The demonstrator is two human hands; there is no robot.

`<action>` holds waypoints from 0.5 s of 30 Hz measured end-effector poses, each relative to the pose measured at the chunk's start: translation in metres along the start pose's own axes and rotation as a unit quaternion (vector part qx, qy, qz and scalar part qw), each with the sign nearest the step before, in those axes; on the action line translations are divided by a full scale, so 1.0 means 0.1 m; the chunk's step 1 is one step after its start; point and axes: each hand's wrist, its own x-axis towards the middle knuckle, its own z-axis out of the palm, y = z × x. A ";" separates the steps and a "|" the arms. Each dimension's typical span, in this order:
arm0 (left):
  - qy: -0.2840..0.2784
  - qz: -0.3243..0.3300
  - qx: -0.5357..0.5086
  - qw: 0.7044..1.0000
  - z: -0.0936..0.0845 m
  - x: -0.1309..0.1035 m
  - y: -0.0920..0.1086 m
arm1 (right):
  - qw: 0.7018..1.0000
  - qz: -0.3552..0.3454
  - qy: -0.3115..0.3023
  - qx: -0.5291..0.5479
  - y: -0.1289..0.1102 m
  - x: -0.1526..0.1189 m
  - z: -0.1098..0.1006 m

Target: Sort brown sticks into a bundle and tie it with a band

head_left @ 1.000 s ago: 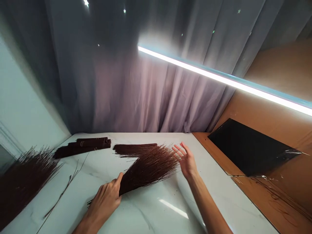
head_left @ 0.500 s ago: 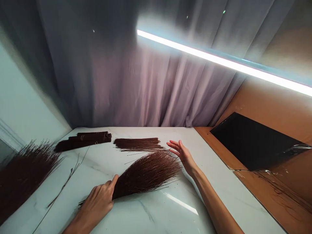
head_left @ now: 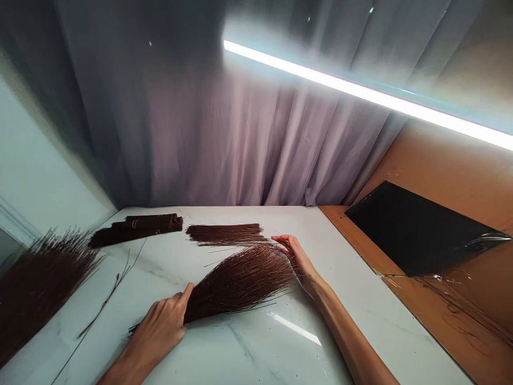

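A bundle of thin dark brown bristles (head_left: 244, 278) lies slanted over the white table, narrow at the lower left and fanned out at the upper right. My left hand (head_left: 166, 321) is wrapped round its narrow end, and a few short stubs stick out behind the hand. At the fanned tips, my right hand (head_left: 294, 256) is open, fingers stretched out and lightly bent, palm against the bristle ends. Just beyond the fan lies a flat row of loose brown bristles (head_left: 224, 234).
Tied brown bristle bundles (head_left: 136, 230) lie at the back left. A large fanned bristle bundle (head_left: 44, 289) fills the left edge, with thin loose strands (head_left: 106, 302) beside it. A black panel (head_left: 420, 230) lies on the brown surface at right, behind the white table (head_left: 372, 305).
My right hand has moved slightly left and in against the bristle tips. My left hand keeps its grip on the narrow end. The view has shifted a little.
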 end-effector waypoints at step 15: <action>-0.009 -0.011 0.010 1.000 -0.04 -0.02 0.04 | 0.998 0.025 -0.056 -0.023 -0.09 0.17 -0.17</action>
